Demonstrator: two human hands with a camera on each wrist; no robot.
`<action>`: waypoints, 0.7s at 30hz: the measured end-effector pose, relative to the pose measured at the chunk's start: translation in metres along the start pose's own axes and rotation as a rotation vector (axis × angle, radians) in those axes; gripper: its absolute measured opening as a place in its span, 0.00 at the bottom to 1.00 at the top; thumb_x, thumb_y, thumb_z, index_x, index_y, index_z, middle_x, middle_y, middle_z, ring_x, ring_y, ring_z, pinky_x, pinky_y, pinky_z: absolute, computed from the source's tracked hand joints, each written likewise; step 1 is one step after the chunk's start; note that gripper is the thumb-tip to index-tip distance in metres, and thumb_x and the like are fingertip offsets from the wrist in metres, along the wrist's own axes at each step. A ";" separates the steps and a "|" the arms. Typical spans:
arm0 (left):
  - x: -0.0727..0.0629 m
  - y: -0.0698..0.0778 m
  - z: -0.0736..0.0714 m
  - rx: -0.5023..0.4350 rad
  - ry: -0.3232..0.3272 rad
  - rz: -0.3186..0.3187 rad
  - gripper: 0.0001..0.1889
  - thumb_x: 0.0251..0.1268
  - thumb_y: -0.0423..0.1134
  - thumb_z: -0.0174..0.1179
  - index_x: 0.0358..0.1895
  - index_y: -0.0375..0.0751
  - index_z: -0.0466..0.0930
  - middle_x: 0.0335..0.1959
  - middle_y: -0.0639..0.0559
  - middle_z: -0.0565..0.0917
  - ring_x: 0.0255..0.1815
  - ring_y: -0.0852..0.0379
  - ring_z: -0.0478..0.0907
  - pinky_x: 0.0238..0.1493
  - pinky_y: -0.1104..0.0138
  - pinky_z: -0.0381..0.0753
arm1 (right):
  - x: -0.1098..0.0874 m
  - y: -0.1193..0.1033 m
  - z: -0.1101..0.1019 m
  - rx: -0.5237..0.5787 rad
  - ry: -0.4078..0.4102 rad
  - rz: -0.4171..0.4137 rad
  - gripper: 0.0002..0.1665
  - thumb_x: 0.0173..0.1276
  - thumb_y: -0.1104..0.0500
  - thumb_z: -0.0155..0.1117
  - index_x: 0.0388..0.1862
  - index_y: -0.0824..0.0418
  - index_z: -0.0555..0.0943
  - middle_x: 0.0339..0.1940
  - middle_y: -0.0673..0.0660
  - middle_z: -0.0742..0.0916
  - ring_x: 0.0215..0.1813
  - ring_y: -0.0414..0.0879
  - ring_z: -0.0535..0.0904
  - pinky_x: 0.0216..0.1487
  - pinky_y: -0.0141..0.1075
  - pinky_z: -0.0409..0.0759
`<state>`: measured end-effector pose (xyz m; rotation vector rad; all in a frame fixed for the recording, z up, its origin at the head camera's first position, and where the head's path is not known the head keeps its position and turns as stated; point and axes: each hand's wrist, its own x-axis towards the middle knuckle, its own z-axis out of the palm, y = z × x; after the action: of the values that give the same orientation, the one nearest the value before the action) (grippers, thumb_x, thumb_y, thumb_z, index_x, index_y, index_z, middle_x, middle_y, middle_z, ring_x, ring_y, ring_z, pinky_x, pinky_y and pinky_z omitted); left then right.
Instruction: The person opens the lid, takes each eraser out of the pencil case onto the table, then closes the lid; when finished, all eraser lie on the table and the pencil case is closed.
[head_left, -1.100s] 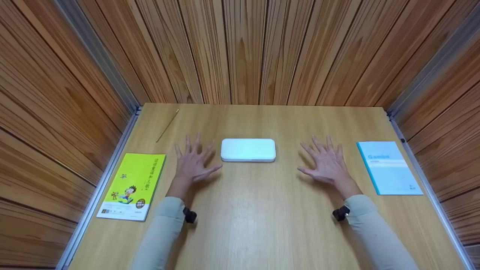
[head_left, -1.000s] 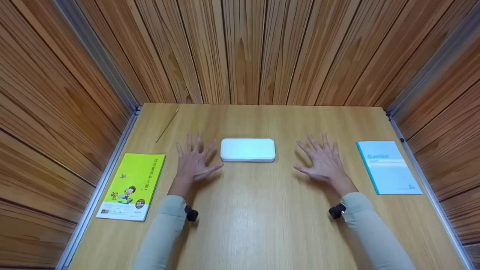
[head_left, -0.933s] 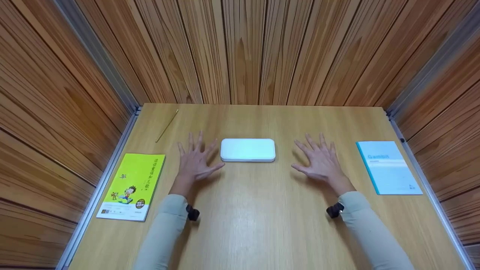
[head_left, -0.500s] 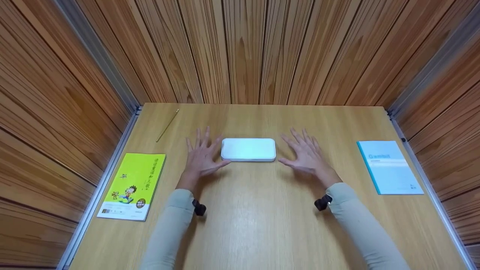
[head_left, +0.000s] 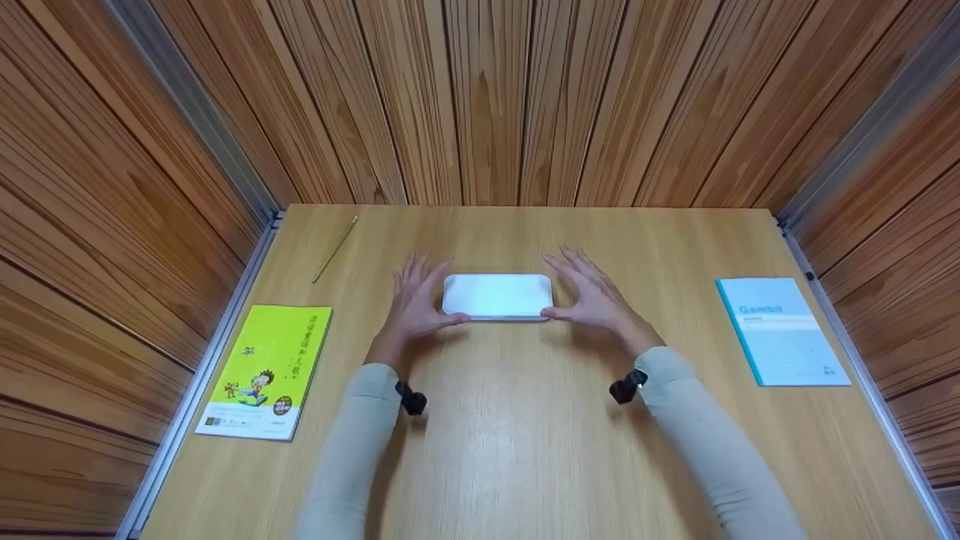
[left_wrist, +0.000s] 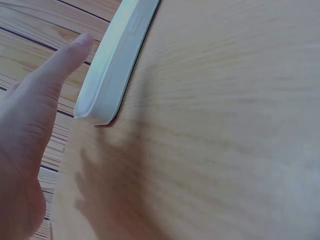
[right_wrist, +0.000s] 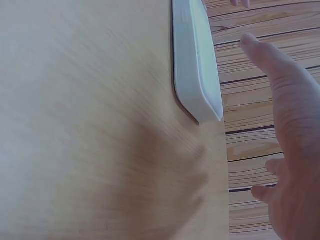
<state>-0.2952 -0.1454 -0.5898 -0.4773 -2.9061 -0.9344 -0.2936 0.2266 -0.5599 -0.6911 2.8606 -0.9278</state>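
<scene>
A flat white case with rounded corners (head_left: 496,295) lies on the wooden table, and a small tab shows on its front side in both wrist views. My left hand (head_left: 417,304) is beside the case's left end, thumb near the front corner and fingers spread behind. On the other side, my right hand (head_left: 589,300) mirrors it at the right end. In the left wrist view the thumb (left_wrist: 65,60) appears apart from the case (left_wrist: 107,70). A gap also shows between the right thumb (right_wrist: 265,55) and the case (right_wrist: 195,65) in the right wrist view.
A green-and-white book (head_left: 266,367) lies at the left and a light-blue book (head_left: 784,330) at the right. Towards the back left is a thin pencil-like stick (head_left: 335,249). Wooden panel walls (head_left: 487,105) enclose the table's back and sides.
Both hands have moved inward and slightly forward, from well apart to the two ends of the case. Their fingers are less widely spread. Case, books and stick stay in place.
</scene>
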 end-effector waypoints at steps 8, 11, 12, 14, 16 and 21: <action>0.006 -0.005 0.016 -0.164 -0.025 -0.039 0.58 0.54 0.63 0.86 0.89 0.56 0.67 0.95 0.38 0.55 0.95 0.31 0.50 0.90 0.26 0.51 | 0.008 0.002 0.011 0.136 -0.037 -0.017 0.57 0.72 0.47 0.84 0.93 0.49 0.64 0.98 0.64 0.54 0.97 0.72 0.44 0.90 0.79 0.46; 0.007 -0.005 0.022 -0.175 -0.032 -0.054 0.56 0.55 0.62 0.86 0.87 0.58 0.69 0.95 0.39 0.56 0.95 0.31 0.52 0.91 0.28 0.53 | 0.010 0.002 0.017 0.152 -0.047 0.002 0.56 0.72 0.48 0.83 0.92 0.50 0.65 0.98 0.64 0.54 0.98 0.69 0.43 0.91 0.78 0.46; 0.007 -0.005 0.023 -0.176 -0.034 -0.060 0.55 0.55 0.61 0.87 0.87 0.58 0.69 0.95 0.39 0.56 0.95 0.31 0.52 0.91 0.28 0.52 | 0.010 0.002 0.019 0.159 -0.049 0.013 0.55 0.72 0.49 0.84 0.92 0.49 0.66 0.98 0.63 0.54 0.98 0.68 0.43 0.91 0.76 0.46; 0.008 -0.006 0.027 -0.179 -0.033 -0.070 0.54 0.55 0.60 0.87 0.86 0.60 0.70 0.95 0.39 0.56 0.95 0.31 0.53 0.91 0.28 0.52 | 0.011 0.001 0.022 0.180 -0.053 0.036 0.55 0.71 0.49 0.84 0.92 0.48 0.67 0.99 0.61 0.55 0.99 0.66 0.43 0.92 0.75 0.46; 0.007 -0.006 0.029 -0.193 -0.027 -0.082 0.53 0.55 0.59 0.87 0.86 0.61 0.71 0.95 0.39 0.57 0.95 0.30 0.53 0.90 0.27 0.51 | 0.012 0.001 0.026 0.205 -0.055 0.048 0.54 0.71 0.50 0.84 0.91 0.48 0.68 0.99 0.59 0.55 0.99 0.66 0.42 0.93 0.74 0.45; 0.003 -0.007 0.036 -0.227 -0.008 -0.107 0.53 0.57 0.56 0.87 0.87 0.59 0.70 0.95 0.39 0.58 0.95 0.28 0.51 0.89 0.26 0.46 | 0.013 0.005 0.039 0.268 -0.052 0.060 0.51 0.72 0.52 0.84 0.89 0.48 0.70 0.98 0.61 0.55 0.98 0.68 0.44 0.93 0.73 0.45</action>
<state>-0.2991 -0.1293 -0.6232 -0.3389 -2.8711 -1.2885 -0.3002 0.2035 -0.5935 -0.5889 2.6257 -1.2331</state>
